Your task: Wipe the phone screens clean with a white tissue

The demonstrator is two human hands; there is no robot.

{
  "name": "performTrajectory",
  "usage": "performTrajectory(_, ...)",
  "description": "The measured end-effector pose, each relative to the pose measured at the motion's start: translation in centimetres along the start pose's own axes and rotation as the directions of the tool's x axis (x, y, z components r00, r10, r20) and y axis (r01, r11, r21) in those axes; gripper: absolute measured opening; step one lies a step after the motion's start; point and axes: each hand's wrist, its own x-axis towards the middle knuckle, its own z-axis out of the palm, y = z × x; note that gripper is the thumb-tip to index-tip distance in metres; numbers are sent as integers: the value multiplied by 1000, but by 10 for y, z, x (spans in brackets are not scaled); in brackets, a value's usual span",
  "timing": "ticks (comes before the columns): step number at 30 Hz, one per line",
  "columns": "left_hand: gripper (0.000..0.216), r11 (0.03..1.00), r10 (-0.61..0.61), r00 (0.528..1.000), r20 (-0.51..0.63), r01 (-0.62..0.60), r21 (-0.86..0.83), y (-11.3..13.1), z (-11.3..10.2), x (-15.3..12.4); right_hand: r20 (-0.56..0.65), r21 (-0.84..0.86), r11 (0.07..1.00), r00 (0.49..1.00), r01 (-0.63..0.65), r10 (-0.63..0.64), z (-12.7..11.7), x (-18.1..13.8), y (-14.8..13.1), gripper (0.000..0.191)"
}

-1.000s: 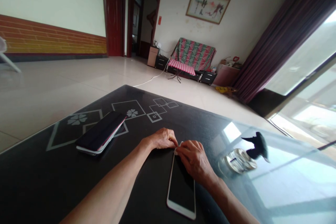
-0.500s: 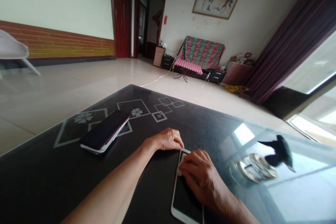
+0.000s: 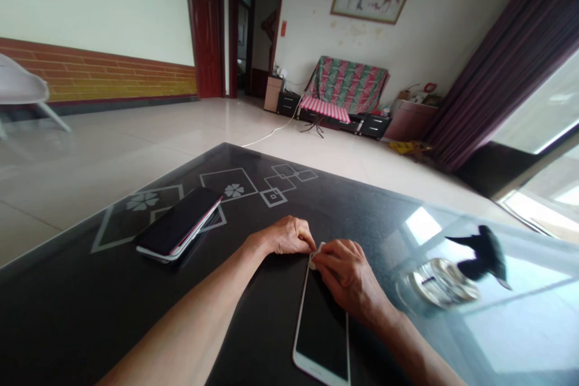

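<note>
A white-framed smartphone (image 3: pixel 322 329) lies screen up on the dark glossy table (image 3: pixel 253 344). My left hand (image 3: pixel 291 236) is closed at the phone's far left corner, its fingertips pressed against that edge. A small white cloth (image 3: pixel 315 258) is pinched in my right hand (image 3: pixel 347 274), against the phone's far end. The hand covers the upper right part of the phone and most of the cloth. Left of my left forearm, a stack of phones (image 3: pixel 178 223) rests on the table, with a dark screen on top.
A clear spray bottle (image 3: pixel 441 283) with a black trigger head stands to the right of my right hand. Beyond the table's far edge are a tiled floor (image 3: pixel 194 132), a small striped table (image 3: pixel 324 108) and a cloth-covered object (image 3: pixel 350 84). A white chair (image 3: pixel 20 84) stands at the left.
My right hand has slid away from me along the phone's screen to its far end, taking the cloth with it. My left hand stays at the phone's corner. The view has shifted slightly.
</note>
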Motion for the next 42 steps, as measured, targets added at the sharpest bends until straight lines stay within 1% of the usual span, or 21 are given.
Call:
performTrajectory(5,14,1000,9,1000,10,-9,3,0,-1,0,59,64,998,998,24,-28,-6,-8,-15,18)
performTrajectory(10,15,1000,6,1000,19,-6,-2,3,-3,-2,136,124,991,989,49,-65,-18,-14,-35,18)
performTrajectory(13,15,1000,6,1000,16,-6,-8,3,-3,-2,172,146,986,980,76,-101,-20,-15,-39,19)
performTrajectory(15,15,1000,8,1000,16,-8,-6,3,-3,-2,136,136,989,987,66,-85,-17,-13,-36,18)
performTrajectory(19,15,1000,0,1000,12,1,-6,4,-3,0,7,74,997,1000,7,-7,-2,-5,-23,17)
performTrajectory(23,16,1000,-14,1000,3,14,-7,3,-1,0,-49,-4,998,997,-64,63,7,1,-11,18)
performTrajectory(25,17,1000,-14,1000,3,14,-9,2,-1,0,-50,-27,996,995,-83,82,7,3,-8,19)
performTrajectory(31,13,1000,-3,1000,11,3,-8,-1,0,0,14,-8,999,999,-33,33,-2,-1,-11,19)
performTrajectory(38,14,1000,7,1000,9,-7,-6,2,-2,-1,55,51,998,998,-21,18,-10,-11,-32,18)
performTrajectory(40,14,1000,7,1000,11,-7,-6,3,-2,-1,92,66,998,996,-25,19,-15,-13,-39,17)
performTrajectory(42,15,1000,7,1000,15,-7,-5,2,-2,-1,159,85,996,987,-20,6,-21,-14,-45,16)
